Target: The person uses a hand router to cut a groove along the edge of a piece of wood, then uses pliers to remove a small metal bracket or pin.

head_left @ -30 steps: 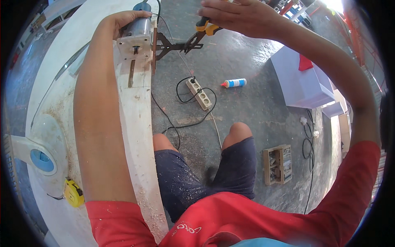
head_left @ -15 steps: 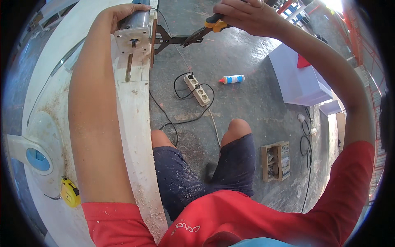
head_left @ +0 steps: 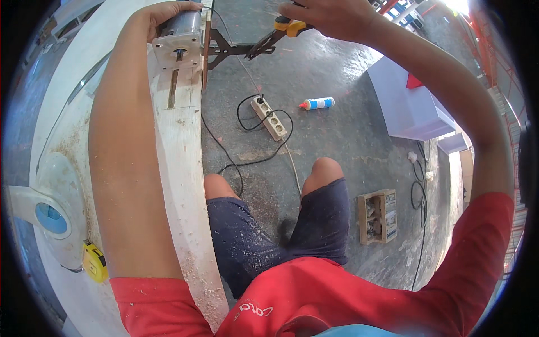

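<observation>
My left hand (head_left: 159, 18) grips the cylindrical silver body of a router-like power tool (head_left: 185, 23) at the top of a white board (head_left: 182, 135). The tool's square clear base (head_left: 167, 51) sits over the board, above a narrow slot (head_left: 173, 90). My right hand (head_left: 331, 17) is wrapped round a black-and-yellow handle (head_left: 294, 28) with dark metal jaws (head_left: 261, 48), held beside a dark metal bracket (head_left: 227, 54) that sticks out from the board's right edge. Whether the jaws touch the bracket I cannot tell.
A yellow tape measure (head_left: 95, 261) and white plastic fixture (head_left: 67, 213) lie left of my forearm. On the floor are a power strip (head_left: 269, 119) with cables, a glue-like bottle (head_left: 318, 103) and a wooden box (head_left: 377, 216). A pale cabinet (head_left: 401, 109) and coiled cable (head_left: 418, 185) are right.
The view has shifted slightly, so things sit higher in the picture. My right hand, with the yellow-handled tool, went a little right and up over the last second; my left hand keeps its grip.
</observation>
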